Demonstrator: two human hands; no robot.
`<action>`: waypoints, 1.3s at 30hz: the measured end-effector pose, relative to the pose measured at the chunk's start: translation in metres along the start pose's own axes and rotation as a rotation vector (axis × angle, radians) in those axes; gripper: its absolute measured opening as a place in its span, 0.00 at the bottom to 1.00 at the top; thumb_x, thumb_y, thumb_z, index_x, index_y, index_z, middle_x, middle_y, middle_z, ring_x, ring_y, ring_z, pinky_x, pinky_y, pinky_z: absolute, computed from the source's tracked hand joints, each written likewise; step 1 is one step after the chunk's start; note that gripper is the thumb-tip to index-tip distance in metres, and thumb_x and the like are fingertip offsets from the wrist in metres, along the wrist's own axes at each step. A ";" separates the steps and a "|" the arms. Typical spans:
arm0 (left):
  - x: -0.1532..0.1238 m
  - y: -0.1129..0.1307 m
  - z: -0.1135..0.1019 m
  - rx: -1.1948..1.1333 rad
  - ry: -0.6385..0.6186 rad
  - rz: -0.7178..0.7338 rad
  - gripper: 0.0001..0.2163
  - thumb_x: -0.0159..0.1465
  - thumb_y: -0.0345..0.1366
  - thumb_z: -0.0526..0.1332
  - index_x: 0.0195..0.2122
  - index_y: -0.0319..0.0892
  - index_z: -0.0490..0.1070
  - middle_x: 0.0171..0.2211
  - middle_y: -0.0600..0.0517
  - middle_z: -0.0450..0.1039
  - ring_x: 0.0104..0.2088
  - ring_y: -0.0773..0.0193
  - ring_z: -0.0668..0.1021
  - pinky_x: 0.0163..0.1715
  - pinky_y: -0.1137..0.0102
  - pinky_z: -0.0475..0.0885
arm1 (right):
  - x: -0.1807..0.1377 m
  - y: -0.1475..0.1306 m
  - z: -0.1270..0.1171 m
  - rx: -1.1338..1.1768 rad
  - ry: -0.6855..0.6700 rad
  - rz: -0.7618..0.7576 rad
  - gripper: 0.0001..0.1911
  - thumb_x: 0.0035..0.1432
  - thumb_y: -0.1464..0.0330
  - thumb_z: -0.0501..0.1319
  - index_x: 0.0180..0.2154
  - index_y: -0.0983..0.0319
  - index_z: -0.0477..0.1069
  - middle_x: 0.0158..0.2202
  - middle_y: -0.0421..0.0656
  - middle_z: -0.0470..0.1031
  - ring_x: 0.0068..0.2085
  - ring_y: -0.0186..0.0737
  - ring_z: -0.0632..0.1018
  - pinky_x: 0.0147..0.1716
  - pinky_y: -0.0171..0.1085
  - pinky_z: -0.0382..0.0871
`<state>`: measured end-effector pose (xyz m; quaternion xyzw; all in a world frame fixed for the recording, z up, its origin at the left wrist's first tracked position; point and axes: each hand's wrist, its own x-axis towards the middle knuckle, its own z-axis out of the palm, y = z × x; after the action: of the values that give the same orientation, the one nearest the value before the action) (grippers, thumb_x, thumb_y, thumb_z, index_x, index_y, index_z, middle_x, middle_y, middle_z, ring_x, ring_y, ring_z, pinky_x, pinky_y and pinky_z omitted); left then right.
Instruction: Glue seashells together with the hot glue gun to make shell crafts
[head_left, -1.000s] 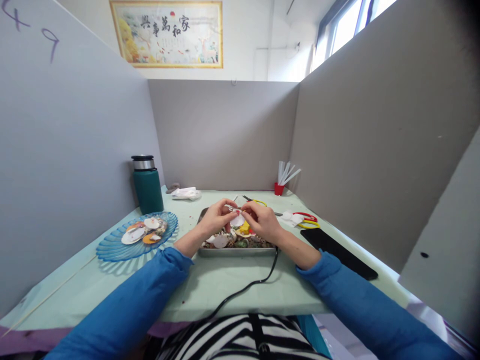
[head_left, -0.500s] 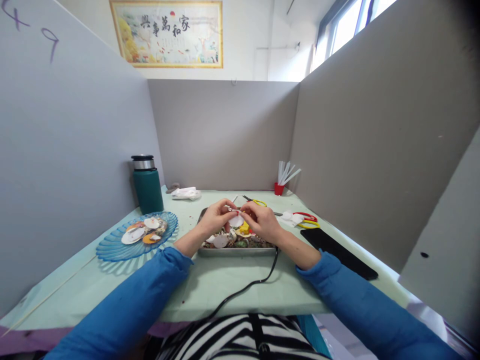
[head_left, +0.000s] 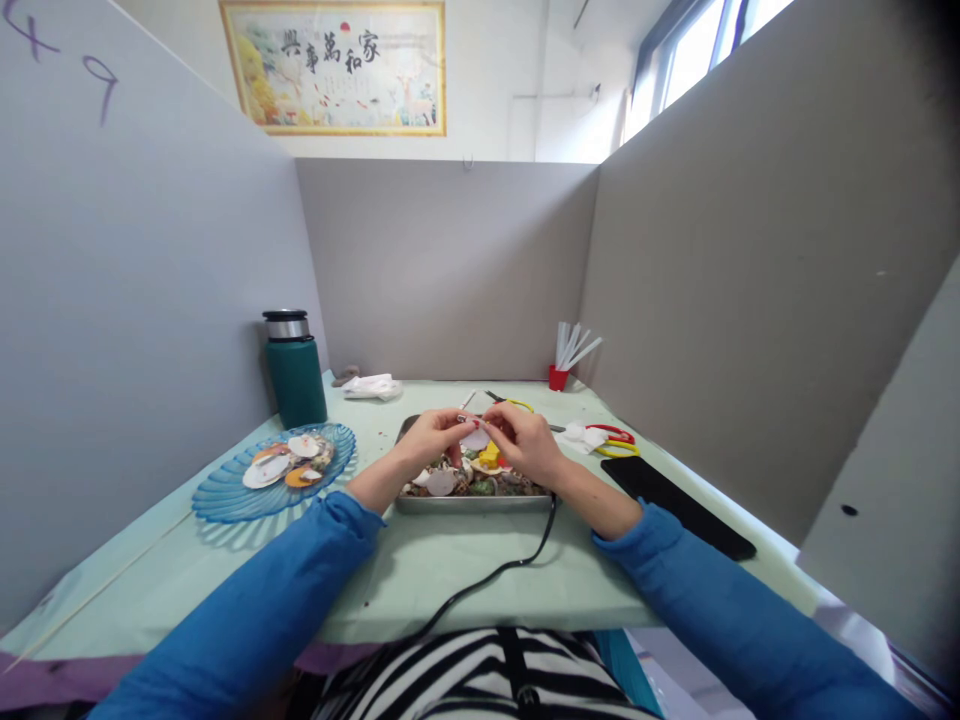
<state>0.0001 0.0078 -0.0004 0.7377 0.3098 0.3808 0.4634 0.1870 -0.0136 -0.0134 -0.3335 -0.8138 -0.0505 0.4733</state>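
My left hand (head_left: pixel 431 441) and my right hand (head_left: pixel 528 444) meet above a shallow metal tray (head_left: pixel 472 505). The fingertips of both pinch together around a small pale piece with a spot of red; its kind is too small to make out. Just below the fingertips shows a pale, round shell-like disc (head_left: pixel 475 440). Inside the tray lie shells (head_left: pixel 441 483), greenish and brown bits, and a yellow piece (head_left: pixel 490 456). My palms hide part of the tray's contents.
To the left are a blue scalloped plate (head_left: pixel 225 500) holding shells and a green bottle (head_left: pixel 296 380). On the right lie red-and-yellow-handled scissors (head_left: pixel 619 448), white tissue (head_left: pixel 581 437) and a black phone-like slab (head_left: pixel 679 507). A red cup (head_left: pixel 557 378) holds white sticks. A black cable (head_left: pixel 487 578) crosses the front.
The fingers of my left hand have dipped slightly, and the pale disc below them has shifted a little. More of a thin white stick shows behind the hands.
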 end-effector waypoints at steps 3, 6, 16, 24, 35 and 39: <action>0.000 0.000 0.000 0.014 0.019 -0.011 0.18 0.57 0.48 0.60 0.39 0.38 0.71 0.16 0.56 0.68 0.14 0.72 0.70 0.16 0.78 0.61 | 0.000 0.000 0.000 -0.005 -0.006 0.003 0.06 0.61 0.66 0.55 0.37 0.62 0.67 0.28 0.41 0.73 0.25 0.32 0.70 0.27 0.32 0.60; 0.000 -0.001 0.000 0.060 0.040 -0.022 0.18 0.57 0.48 0.59 0.40 0.38 0.71 0.15 0.56 0.68 0.13 0.71 0.70 0.15 0.79 0.59 | 0.000 -0.001 -0.001 -0.023 -0.035 0.002 0.07 0.61 0.65 0.54 0.37 0.61 0.67 0.28 0.41 0.73 0.26 0.33 0.70 0.27 0.32 0.60; -0.001 0.000 0.000 0.269 0.022 -0.053 0.16 0.58 0.46 0.58 0.35 0.36 0.74 0.10 0.56 0.65 0.12 0.70 0.69 0.15 0.78 0.58 | 0.000 0.001 0.002 -0.067 -0.139 -0.035 0.03 0.58 0.69 0.57 0.35 0.61 0.68 0.28 0.40 0.72 0.26 0.32 0.69 0.27 0.32 0.58; -0.001 0.001 0.002 0.263 0.069 -0.065 0.16 0.59 0.45 0.57 0.36 0.35 0.74 0.09 0.56 0.64 0.11 0.71 0.68 0.13 0.80 0.55 | 0.000 0.002 0.001 -0.079 -0.146 -0.006 0.05 0.60 0.67 0.57 0.36 0.61 0.68 0.29 0.41 0.73 0.26 0.33 0.70 0.27 0.31 0.58; 0.002 -0.001 0.003 0.165 0.055 -0.004 0.17 0.57 0.46 0.60 0.39 0.37 0.70 0.16 0.57 0.67 0.12 0.70 0.70 0.13 0.78 0.62 | 0.000 0.004 0.002 -0.078 -0.099 0.032 0.06 0.60 0.66 0.56 0.38 0.61 0.67 0.29 0.41 0.73 0.27 0.34 0.71 0.27 0.32 0.59; 0.001 -0.002 0.002 0.220 0.061 0.010 0.14 0.57 0.45 0.61 0.36 0.37 0.71 0.16 0.56 0.69 0.12 0.71 0.70 0.13 0.78 0.60 | 0.000 0.003 0.002 -0.088 -0.119 0.003 0.05 0.59 0.66 0.57 0.36 0.61 0.68 0.29 0.41 0.73 0.27 0.34 0.71 0.28 0.32 0.60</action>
<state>0.0023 0.0083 -0.0021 0.7737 0.3600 0.3690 0.3682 0.1874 -0.0110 -0.0151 -0.3575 -0.8371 -0.0656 0.4089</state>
